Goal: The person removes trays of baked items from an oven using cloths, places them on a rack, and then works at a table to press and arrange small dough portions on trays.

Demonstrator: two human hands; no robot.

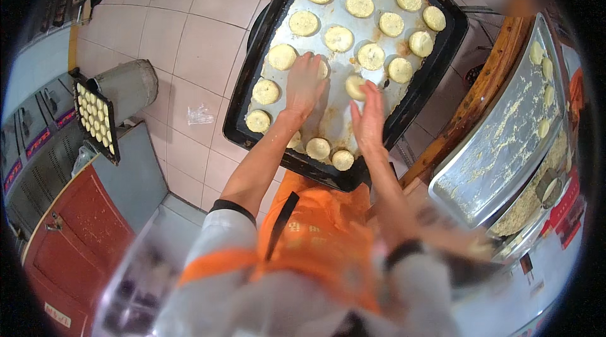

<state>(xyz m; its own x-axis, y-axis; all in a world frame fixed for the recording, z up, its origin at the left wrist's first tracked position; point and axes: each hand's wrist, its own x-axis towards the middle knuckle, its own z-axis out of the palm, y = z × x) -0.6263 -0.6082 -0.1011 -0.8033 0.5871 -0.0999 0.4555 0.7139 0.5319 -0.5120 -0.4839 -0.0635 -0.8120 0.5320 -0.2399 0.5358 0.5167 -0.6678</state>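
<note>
I see a person bending over a big black tray (pixel 459 24) with a thin grey sheet (pixel 338 124) in it, stained brown in spots. Flat, round, pale yellow cakes (pixel 339 39) sit on the sheet, and many have rough, bumpy tops. The right hand (pixel 367 116) has its fingertips at the edge of one smooth-looking round (pixel 354 88) near the middle of the tray, but it is blurry, so I can't tell if they pinch it. The left hand (pixel 304 84) lies over another round (pixel 324 70) and hides most of it, so I can't tell if it is gripping. The left arm partly covers one more cake, and one at the far end is cut off. To the right, past a curved wooden edge (pixel 467 110), a shiny metal tray (pixel 470 179) is messy with crumbs. Beside it, a small metal cup (pixel 548 188) sits by a heap of grainy bits (pixel 512 220). The orange apron (pixel 315 245) has pale, fuzzy writing, and a red door (pixel 79 248) has a little white label (pixel 57 315) with dark marks too small to read.
</note>
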